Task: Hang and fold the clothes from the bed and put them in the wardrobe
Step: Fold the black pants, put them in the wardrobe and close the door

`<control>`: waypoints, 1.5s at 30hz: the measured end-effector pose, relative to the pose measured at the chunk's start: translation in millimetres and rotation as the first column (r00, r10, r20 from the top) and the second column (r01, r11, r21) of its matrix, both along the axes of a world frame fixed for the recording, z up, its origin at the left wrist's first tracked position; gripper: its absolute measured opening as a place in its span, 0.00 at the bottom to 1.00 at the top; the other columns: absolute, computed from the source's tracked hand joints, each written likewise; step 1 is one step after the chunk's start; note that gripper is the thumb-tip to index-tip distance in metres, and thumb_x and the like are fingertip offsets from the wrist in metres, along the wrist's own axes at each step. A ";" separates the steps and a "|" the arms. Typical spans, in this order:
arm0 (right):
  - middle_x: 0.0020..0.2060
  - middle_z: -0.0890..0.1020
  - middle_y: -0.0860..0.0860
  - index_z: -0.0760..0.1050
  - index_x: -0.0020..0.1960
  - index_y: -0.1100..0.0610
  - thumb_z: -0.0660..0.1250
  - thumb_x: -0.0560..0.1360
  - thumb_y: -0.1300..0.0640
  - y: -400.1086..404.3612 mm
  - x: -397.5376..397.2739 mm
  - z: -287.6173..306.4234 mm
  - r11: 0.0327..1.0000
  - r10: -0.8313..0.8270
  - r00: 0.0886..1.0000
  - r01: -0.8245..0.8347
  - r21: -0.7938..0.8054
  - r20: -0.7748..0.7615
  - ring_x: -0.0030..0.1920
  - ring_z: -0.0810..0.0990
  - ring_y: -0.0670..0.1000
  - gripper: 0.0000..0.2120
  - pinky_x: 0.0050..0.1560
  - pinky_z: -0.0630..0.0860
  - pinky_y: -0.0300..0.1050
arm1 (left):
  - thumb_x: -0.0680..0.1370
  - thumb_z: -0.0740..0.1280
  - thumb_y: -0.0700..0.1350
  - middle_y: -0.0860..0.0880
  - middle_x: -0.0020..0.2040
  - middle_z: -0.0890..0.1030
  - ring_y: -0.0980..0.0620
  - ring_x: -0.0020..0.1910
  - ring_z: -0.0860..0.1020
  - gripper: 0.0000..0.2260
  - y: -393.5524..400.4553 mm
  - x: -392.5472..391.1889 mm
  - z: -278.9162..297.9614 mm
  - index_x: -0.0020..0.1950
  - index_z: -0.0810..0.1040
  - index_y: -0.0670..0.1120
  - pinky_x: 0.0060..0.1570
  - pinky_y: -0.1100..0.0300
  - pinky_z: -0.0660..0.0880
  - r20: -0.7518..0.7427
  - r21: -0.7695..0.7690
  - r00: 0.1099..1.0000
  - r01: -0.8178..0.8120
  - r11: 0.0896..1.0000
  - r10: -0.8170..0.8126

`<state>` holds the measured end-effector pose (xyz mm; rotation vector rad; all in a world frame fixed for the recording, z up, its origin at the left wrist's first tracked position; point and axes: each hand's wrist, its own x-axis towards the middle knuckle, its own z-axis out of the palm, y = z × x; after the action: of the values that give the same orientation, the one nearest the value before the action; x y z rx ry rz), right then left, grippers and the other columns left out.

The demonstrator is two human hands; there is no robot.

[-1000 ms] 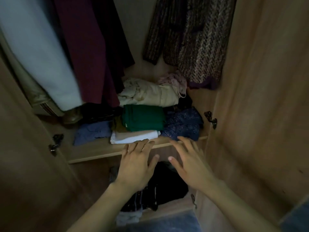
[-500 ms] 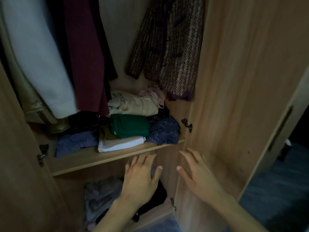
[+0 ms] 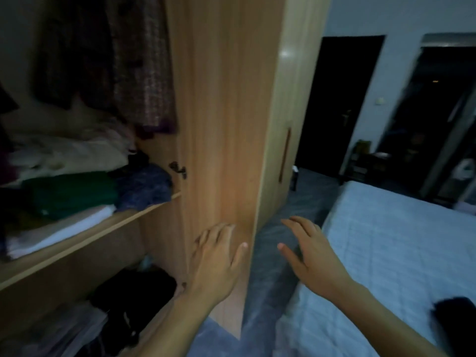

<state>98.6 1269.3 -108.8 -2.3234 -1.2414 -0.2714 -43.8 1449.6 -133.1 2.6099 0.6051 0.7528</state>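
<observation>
There is one view only, from the head camera, and it has turned to the right compared with one second ago. Before, it looked straight into the wardrobe [image 3: 219,124] at the shelf [image 3: 85,235] with the folded pile. Now the shelf sits at the left edge, the open wardrobe door [image 3: 286,130] stands in the middle, and the bed [image 3: 386,248] comes into the picture at the right.

The left hand [image 3: 219,261] was just in front of the shelf edge beside the white folded cloth [image 3: 59,228]. It is now away from the shelf, in front of the wooden side panel; its fingers are straight and spread, and it holds nothing. Whether it touches the panel I cannot tell, because the picture is blurred. The right hand [image 3: 309,251] is also released, with fingers stretched out, and it now hangs over the floor [image 3: 268,287] between the wardrobe and the bed.

The folded clothes stay on the shelf: the green piece [image 3: 69,194] above the white one, a dark blue one [image 3: 144,186] beside them. On the bed, a dark garment [image 3: 453,313] lies near the bottom right corner, only partly in view.

My judgement: one piece is put away, and the person turns back to the bed for the next one, probably this dark garment.
</observation>
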 end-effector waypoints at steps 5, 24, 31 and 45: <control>0.73 0.65 0.47 0.62 0.76 0.49 0.58 0.80 0.41 -107.7 19.1 -6.6 0.986 -0.157 0.987 0.159 0.055 -0.039 0.73 0.63 0.48 0.26 0.72 0.65 0.50 | 0.81 0.54 0.61 0.51 0.71 0.71 0.50 0.70 0.69 0.24 -80.8 45.9 8.8 0.72 0.69 0.50 0.70 0.54 0.63 0.010 0.003 0.989 0.145 0.989 -0.146; 0.73 0.65 0.49 0.64 0.76 0.50 0.60 0.80 0.42 -532.7 39.5 -73.6 0.741 -0.639 0.726 0.670 0.053 -0.253 0.74 0.62 0.50 0.27 0.73 0.63 0.50 | 0.80 0.62 0.58 0.53 0.72 0.71 0.52 0.71 0.66 0.22 -477.3 198.6 -32.1 0.72 0.70 0.52 0.69 0.53 0.64 -0.133 -0.018 0.762 0.638 0.770 -0.634; 0.73 0.67 0.51 0.65 0.75 0.51 0.60 0.80 0.43 -608.1 65.3 -65.5 0.634 -0.755 0.620 0.773 0.002 -0.215 0.74 0.63 0.51 0.26 0.72 0.64 0.53 | 0.80 0.63 0.57 0.52 0.69 0.73 0.50 0.68 0.69 0.20 -531.5 285.7 -25.2 0.70 0.72 0.51 0.66 0.52 0.67 -0.057 -0.073 0.696 0.712 0.698 -0.716; 0.72 0.67 0.49 0.66 0.74 0.50 0.63 0.80 0.45 -587.6 204.3 -60.5 0.577 -0.805 0.561 0.816 -0.037 -0.194 0.73 0.63 0.49 0.25 0.73 0.63 0.51 | 0.78 0.66 0.55 0.51 0.65 0.76 0.49 0.65 0.72 0.18 -497.3 445.7 -51.9 0.66 0.75 0.49 0.65 0.48 0.70 -0.005 -0.178 0.681 0.720 0.671 -0.732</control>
<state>302.9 681.7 -169.3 -2.6375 0.0413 -0.3613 401.9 952.2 -185.0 2.4092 -0.3729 0.3130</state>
